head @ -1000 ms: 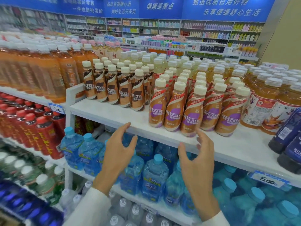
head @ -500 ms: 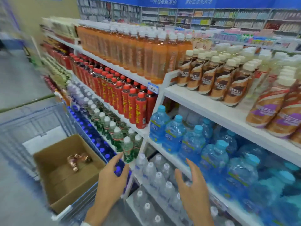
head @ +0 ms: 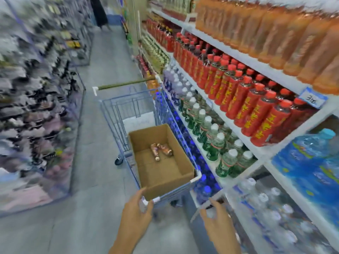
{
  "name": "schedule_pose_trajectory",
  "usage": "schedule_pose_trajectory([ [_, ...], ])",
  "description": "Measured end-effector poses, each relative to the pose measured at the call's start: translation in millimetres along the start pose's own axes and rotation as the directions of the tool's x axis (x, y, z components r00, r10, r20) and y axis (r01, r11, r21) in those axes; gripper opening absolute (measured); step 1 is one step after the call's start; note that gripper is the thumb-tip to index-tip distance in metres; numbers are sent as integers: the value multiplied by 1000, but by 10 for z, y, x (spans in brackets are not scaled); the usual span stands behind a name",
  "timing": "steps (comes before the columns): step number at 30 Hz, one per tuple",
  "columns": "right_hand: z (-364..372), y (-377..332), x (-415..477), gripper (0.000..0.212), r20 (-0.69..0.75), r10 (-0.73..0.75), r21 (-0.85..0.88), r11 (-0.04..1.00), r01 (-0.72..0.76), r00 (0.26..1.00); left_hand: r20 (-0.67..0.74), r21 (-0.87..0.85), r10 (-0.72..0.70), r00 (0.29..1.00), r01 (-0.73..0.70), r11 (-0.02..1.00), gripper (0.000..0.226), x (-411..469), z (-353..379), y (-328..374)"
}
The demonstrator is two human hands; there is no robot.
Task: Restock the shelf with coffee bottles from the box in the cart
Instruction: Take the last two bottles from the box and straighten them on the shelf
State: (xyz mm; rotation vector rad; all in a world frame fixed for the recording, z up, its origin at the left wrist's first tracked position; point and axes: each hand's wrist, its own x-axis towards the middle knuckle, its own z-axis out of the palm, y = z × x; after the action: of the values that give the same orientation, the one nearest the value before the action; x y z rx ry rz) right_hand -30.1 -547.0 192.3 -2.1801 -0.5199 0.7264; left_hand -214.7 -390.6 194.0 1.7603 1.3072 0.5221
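An open cardboard box sits in a blue wire shopping cart in the aisle. Two brown coffee bottles lie on their sides on the box's floor. My left hand is at the cart's near corner, fingers apart and touching the rim, holding nothing. My right hand hovers to the right of the cart, in front of the lowest shelf, fingers spread and empty. The coffee shelf is out of view.
White shelving on the right holds orange tea bottles, red bottles, green bottles and blue water bottles. A blurred display rack lines the left side. A person's dark clothing shows far down the grey-floored aisle.
My view has swung left and down from the coffee shelf to the cart. Both hands dropped from shelf height; the left now reaches the cart's corner.
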Motion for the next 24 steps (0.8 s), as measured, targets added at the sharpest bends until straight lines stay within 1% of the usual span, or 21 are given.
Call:
schedule_pose_trajectory([
  [2,202,13,130,42,-28,37,18,999,-37,999,-24,-24,-7,1000,7,1000,49,60,-46,-115],
  [4,348,-5,257,42,27,51,-15,999,-51,998,-21,-35,-40,999,40,999,54,146,-49,-200],
  [5,404,-31,332,48,52,69,-43,997,-67,996,-24,-37,-50,998,49,998,52,205,-37,-237],
  [7,479,-113,522,54,78,92,-39,995,-89,993,-12,-29,-73,997,72,997,48,360,7,-288],
  [11,641,-261,1017,52,133,100,-65,994,-92,986,62,-4,-133,989,134,991,44,800,139,-330],
  [14,753,-400,1431,53,162,77,-58,996,-68,984,107,47,-166,980,162,986,47,1224,210,-316],
  [19,929,-652,2093,57,266,122,-105,990,-97,956,131,144,-202,971,183,973,47,2014,259,-113],
  [22,1056,-712,2449,58,312,138,-142,985,-98,940,162,213,-198,967,162,964,49,2526,326,-99],
  [24,1131,-747,2617,57,322,183,-149,979,-141,929,182,260,-213,960,162,952,50,2856,381,-127],
])
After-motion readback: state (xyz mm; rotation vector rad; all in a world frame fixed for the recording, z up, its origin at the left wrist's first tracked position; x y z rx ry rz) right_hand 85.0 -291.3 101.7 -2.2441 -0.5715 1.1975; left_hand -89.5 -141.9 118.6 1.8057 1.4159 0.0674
